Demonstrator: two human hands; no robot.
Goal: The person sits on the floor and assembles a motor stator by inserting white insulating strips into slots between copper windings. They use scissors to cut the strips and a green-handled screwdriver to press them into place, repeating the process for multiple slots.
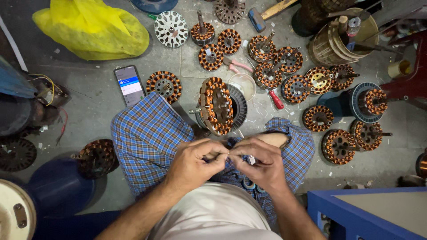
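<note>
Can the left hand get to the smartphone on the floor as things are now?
Probably yes. The smartphone lies face up beyond the left knee with nothing on it, but the left hand is pinching something small together with the right hand.

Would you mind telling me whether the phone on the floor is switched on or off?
On. The phone, lying face up beside the checked cloth, has a lit screen with a blue band at the top.
</note>
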